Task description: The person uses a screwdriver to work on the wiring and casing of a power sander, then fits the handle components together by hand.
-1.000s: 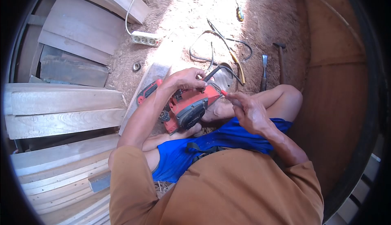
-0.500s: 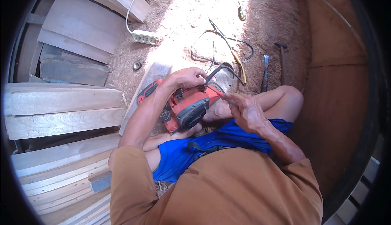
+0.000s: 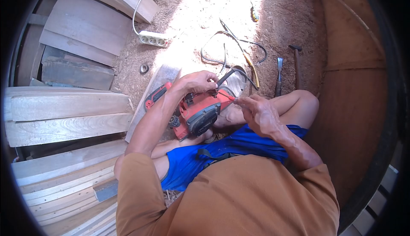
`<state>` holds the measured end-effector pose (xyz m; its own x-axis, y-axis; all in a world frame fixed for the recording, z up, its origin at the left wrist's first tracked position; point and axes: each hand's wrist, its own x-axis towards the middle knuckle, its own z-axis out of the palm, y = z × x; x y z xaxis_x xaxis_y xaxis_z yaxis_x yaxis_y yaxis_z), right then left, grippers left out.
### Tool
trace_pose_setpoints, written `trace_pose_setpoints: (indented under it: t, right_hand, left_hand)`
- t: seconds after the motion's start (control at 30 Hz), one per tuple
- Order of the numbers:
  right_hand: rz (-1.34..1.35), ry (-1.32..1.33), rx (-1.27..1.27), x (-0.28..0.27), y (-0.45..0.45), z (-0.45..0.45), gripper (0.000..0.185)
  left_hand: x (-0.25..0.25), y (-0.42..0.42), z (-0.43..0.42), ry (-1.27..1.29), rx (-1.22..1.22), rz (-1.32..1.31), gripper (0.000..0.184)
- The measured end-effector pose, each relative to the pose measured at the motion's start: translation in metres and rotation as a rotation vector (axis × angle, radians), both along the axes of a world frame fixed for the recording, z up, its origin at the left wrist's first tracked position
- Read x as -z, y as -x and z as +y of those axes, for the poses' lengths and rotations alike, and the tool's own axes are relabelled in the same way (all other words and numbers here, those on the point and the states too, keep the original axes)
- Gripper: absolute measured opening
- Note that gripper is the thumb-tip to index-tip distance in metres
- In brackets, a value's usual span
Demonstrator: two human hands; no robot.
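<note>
A red and black electric planer (image 3: 200, 113) lies tilted across my lap and lower legs. My left hand (image 3: 198, 82) reaches over it, its fingers pinched at the base of the planer's black power cord (image 3: 224, 77). A thin screwdriver with a red handle (image 3: 231, 98) is gripped in my right hand (image 3: 259, 113). Its shaft points left to the planer's housing, close to my left fingertips. The tip's exact contact point is too small to make out.
Left of me are stacked wooden boards (image 3: 68, 127). A white power strip (image 3: 153, 39), a tape roll (image 3: 144, 68), a chisel (image 3: 279, 75), a hammer (image 3: 297, 65) and a yellow-handled tool (image 3: 254, 15) lie on the sawdust-covered ground. A brown panel (image 3: 354, 120) stands at right.
My right hand has turned slightly around the screwdriver, its fingers shifting a little. My left hand and the planer stay almost where they were.
</note>
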<state>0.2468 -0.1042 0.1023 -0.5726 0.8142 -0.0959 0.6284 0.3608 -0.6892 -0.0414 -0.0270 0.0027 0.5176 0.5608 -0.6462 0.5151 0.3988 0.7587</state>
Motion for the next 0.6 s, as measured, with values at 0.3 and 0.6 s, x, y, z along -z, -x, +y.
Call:
trace_pose_setpoints:
  t: [0.3, 0.6]
  right_hand:
    - [0.050, -0.040, 0.017, 0.002, 0.000, -0.004, 0.036]
    - [-0.044, -0.187, -0.087, 0.004, 0.001, -0.003, 0.040]
  left_hand:
    - [-0.011, -0.002, 0.001, -0.012, 0.022, 0.037, 0.025]
    - [-0.015, -0.002, -0.001, -0.011, 0.007, 0.053, 0.028]
